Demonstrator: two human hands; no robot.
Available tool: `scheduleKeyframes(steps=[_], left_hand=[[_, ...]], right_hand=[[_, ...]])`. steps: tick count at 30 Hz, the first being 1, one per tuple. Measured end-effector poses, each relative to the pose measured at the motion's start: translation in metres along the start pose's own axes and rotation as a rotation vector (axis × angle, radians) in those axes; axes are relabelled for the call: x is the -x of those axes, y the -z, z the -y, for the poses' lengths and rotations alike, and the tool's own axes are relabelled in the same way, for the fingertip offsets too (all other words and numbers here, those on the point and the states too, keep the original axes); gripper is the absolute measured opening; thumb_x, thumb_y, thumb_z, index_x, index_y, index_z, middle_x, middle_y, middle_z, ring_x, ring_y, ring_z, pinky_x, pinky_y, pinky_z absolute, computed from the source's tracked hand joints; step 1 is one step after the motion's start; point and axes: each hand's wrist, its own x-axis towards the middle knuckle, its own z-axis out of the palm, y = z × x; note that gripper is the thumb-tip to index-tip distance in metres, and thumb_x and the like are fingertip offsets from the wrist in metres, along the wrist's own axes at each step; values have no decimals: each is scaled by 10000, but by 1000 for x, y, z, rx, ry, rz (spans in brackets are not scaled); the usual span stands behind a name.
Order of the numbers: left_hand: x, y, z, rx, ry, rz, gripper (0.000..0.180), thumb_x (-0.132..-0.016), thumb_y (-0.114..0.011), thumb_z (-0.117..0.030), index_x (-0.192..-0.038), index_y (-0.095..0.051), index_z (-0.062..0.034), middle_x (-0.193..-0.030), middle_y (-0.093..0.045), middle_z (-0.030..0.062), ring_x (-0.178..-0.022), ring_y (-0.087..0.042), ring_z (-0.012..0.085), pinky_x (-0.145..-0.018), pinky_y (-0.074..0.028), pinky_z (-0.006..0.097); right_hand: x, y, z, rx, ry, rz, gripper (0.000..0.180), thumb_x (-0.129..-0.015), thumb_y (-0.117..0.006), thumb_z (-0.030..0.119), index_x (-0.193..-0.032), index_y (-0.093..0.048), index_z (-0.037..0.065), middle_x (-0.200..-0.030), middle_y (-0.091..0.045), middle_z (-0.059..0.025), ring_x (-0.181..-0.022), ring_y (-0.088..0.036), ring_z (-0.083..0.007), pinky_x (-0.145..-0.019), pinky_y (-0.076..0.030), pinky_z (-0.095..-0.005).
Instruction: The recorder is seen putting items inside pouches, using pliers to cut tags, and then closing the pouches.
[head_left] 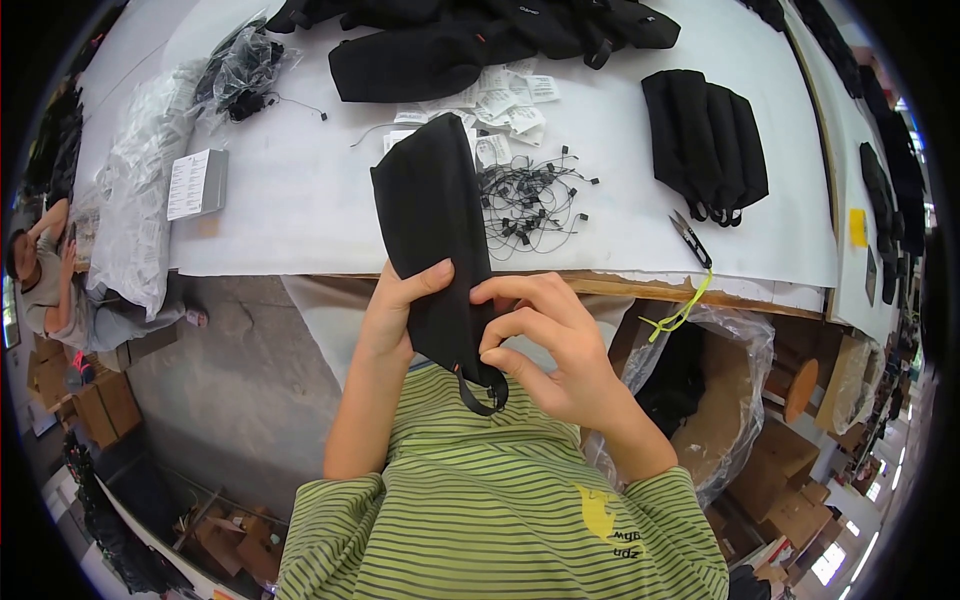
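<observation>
While our left hand (392,305) gripped the black pouch (432,215) along its left edge, thumb pressed across the front, our right hand (545,345) had its fingers (510,325) curled and pinched at the pouch's lower end, just beside the small black strap loop (484,397) hanging there. The pouch stood lifted above the tabletop (300,200) edge, its long axis running away from us, top end tilted slightly left. The loop lay directly below the right fingers, nearer that hand than the left. Beyond lay a tangle of black tag fasteners (530,200), paper tags (505,100), a stack of pouches (705,140) and thread snips (690,238).
</observation>
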Motion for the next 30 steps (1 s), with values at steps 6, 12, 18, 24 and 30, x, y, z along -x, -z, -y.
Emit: scheduleKeyframes(steps=[6,12,18,24,30], left_hand=[[-1,10,1,-45,-23,-55,436,-794,-718,-104,-1168,-531,21,-1021,-630,100,-879,-641,180,-769,-548,302],[-2,-1,-8,-122,-111,-327,414,-850,-679,-136,-1214,-529,-5,-1043,-635,88,-882,-647,186,-758,-553,306],[-10,14,-5,48,-111,-276,317,-936,-571,-182,-1202,-542,-13,-1043,-652,96,-897,-660,205,-765,-563,332],[-12,-1,-3,53,-45,-226,292,-932,-577,-247,-1096,-622,-10,-989,-690,104,-844,-683,224,-738,-573,349],[-19,2,2,137,-50,-71,425,-987,-461,-319,-1267,-506,-2,-1225,-597,129,-1107,-590,251,-960,-468,399]], right_hand=[[-2,-3,-2,-23,-14,11,145,-739,-699,35,-818,-578,32,-1106,-599,-70,-853,-545,-246,-783,-453,-352],[8,18,-26,-118,-160,-268,156,-776,-683,31,-920,-625,42,-1088,-625,-93,-921,-574,-210,-792,-446,-317],[76,116,-127,652,-452,-810,201,-811,-659,90,-1009,-644,61,-1043,-612,-79,-973,-552,-233,-820,-422,-336],[99,143,-148,953,-463,-547,239,-737,-748,171,-940,-688,61,-1020,-602,-69,-988,-524,-283,-868,-413,-373],[147,169,-147,928,-410,-869,227,-765,-744,161,-960,-681,61,-978,-611,-77,-951,-543,-257,-842,-414,-366]])
